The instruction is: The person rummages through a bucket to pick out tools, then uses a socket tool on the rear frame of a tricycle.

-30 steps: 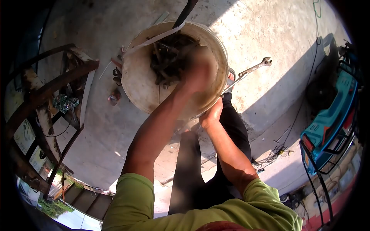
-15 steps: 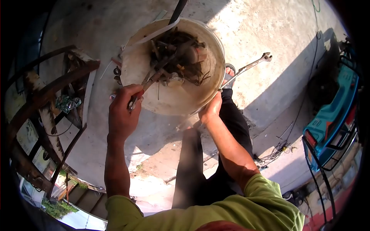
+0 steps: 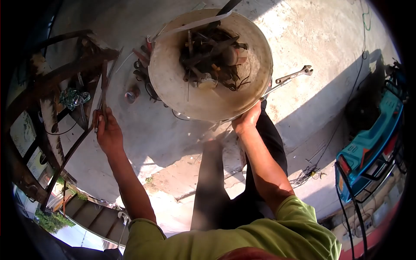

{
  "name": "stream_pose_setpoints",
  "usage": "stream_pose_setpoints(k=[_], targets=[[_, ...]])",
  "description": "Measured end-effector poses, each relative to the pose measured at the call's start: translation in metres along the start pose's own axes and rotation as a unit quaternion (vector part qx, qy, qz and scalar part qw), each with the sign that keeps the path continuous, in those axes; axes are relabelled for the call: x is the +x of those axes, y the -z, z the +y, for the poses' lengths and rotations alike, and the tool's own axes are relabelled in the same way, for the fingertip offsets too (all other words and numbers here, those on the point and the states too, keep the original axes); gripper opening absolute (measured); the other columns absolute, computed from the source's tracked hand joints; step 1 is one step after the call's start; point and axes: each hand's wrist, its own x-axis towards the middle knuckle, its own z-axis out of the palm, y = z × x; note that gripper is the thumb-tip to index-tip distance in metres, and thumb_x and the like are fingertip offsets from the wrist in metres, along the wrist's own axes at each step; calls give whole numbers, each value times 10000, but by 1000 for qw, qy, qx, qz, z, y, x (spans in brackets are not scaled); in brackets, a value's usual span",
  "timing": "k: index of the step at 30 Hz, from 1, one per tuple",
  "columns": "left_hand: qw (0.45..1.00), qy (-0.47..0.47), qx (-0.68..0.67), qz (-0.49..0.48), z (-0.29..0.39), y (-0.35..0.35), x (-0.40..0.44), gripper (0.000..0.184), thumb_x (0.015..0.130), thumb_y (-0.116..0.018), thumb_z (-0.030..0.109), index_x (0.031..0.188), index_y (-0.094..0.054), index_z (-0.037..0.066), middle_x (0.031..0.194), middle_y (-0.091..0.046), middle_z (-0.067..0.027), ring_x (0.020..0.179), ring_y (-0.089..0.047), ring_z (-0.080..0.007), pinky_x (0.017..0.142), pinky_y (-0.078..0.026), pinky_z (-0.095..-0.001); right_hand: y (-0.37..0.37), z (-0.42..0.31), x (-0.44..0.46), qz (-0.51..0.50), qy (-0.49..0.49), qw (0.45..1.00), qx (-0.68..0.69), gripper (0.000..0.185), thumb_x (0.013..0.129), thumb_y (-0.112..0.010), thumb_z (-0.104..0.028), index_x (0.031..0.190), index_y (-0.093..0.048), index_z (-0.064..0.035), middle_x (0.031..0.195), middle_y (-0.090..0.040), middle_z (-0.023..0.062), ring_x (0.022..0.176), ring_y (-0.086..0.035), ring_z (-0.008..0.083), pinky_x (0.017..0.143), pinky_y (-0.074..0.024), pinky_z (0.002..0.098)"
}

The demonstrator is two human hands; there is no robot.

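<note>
My left hand [image 3: 109,132] is closed around a long, narrow, dark metal tool [image 3: 104,89] that points up, away from me; its exact kind is unclear. It is out to the left, beside a rusty metal frame [image 3: 65,71]. My right hand [image 3: 248,118] is closed at the near right rim of a dirty white bucket [image 3: 169,89]. From that hand an adjustable wrench [image 3: 295,74] sticks out to the right, its handle end hidden by the fingers and rim. Dark metal tools and scraps [image 3: 208,54] lie jumbled inside the bucket.
Several dark metal pieces [image 3: 143,73] and a small round can [image 3: 130,96] lie left of the bucket. At right stands a teal machine [image 3: 368,143] with a black tubular frame. A cable [image 3: 310,173] is coiled on the concrete floor [image 3: 303,112].
My left hand has drawn the long tool out from over the bucket and carried it left. The bucket, my right hand and the wrench appear slightly further right.
</note>
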Motion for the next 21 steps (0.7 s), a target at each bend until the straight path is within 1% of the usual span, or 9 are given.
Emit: stream_pose_setpoints(k=[1, 2, 5, 8, 12, 15, 16, 19, 21], targets=[[998, -29, 59, 3, -20, 8, 14, 239, 1022, -543, 59, 1254, -583, 17, 1246, -634, -142, 1175, -622, -284, 919, -564, -321, 6, 1, 4, -6, 3, 1000, -12, 513, 984, -450, -512, 1245, -596, -95, 1233, -624, 60, 1153, -570, 254, 1011, -473, 403], [997, -8, 46, 56, -38, 17, 29, 202, 990, -579, 22, 1190, -605, 15, 1186, -646, -160, 1122, -648, -309, 923, -581, -341, 4, -1, 2, -16, 0, 1000, -19, 515, 1011, -413, -472, 1316, -543, -78, 1283, -598, 77, 1195, -548, 254, 1034, -443, 406], [989, -27, 10, 146, -96, 32, 59, 214, 982, -546, -31, 1193, -555, 5, 1135, -624, -142, 1118, -632, -326, 991, -556, -390, -10, -6, -15, -78, -12, 997, -24, 598, 993, -436, -523, 1397, -503, -88, 1381, -548, 79, 1294, -508, 280, 1095, -421, 441], [983, -24, -29, 182, -130, 45, 73, 225, 983, -531, -25, 1201, -559, 20, 1129, -616, -122, 1167, -604, -321, 1019, -530, -396, -4, -7, -15, -70, -12, 997, -31, 600, 989, -437, -535, 1405, -500, -107, 1397, -537, 78, 1299, -503, 286, 1111, -409, 458], [987, -40, -113, 103, -161, 71, 74, 229, 957, -559, -4, 1173, -591, 65, 1169, -631, -95, 1190, -592, -318, 1050, -490, -406, 1, -4, -8, -92, -7, 995, -44, 607, 985, -433, -546, 1405, -500, -114, 1402, -533, 77, 1300, -502, 285, 1118, -403, 465], [984, 52, -160, 51, -166, 57, 58, 247, 969, -556, 12, 1199, -592, 94, 1113, -644, -43, 1158, -590, -251, 1144, -427, -427, -4, -6, -15, -100, -16, 994, -41, 600, 984, -427, -550, 1390, -512, -116, 1379, -548, 75, 1284, -515, 283, 1110, -409, 467], [981, 64, -173, 58, -175, 68, 59, 306, 974, -550, 22, 1264, -583, 112, 1127, -650, -49, 1117, -613, -257, 1142, -428, -464, -4, -6, -14, -105, -25, 993, -36, 599, 984, -427, -548, 1387, -513, -114, 1373, -551, 75, 1280, -518, 283, 1109, -411, 467], [972, 143, -119, 143, -182, 93, 47, 355, 962, -585, 65, 1311, -570, 126, 1159, -644, -67, 1113, -622, -256, 1093, -453, -455, -10, -8, -14, -90, -31, 995, -28, 595, 986, -433, -532, 1385, -512, -99, 1362, -558, 73, 1264, -526, 284, 1101, -416, 454], [937, 181, 162, 249, -176, 91, 30, 408, 938, -632, 113, 1339, -555, 108, 1195, -631, -92, 1149, -612, -251, 1027, -475, -419, 6, -4, 3, -58, -9, 998, -31, 562, 991, -454, -504, 1379, -520, -102, 1352, -566, 66, 1257, -519, 258, 1071, -426, 415]])
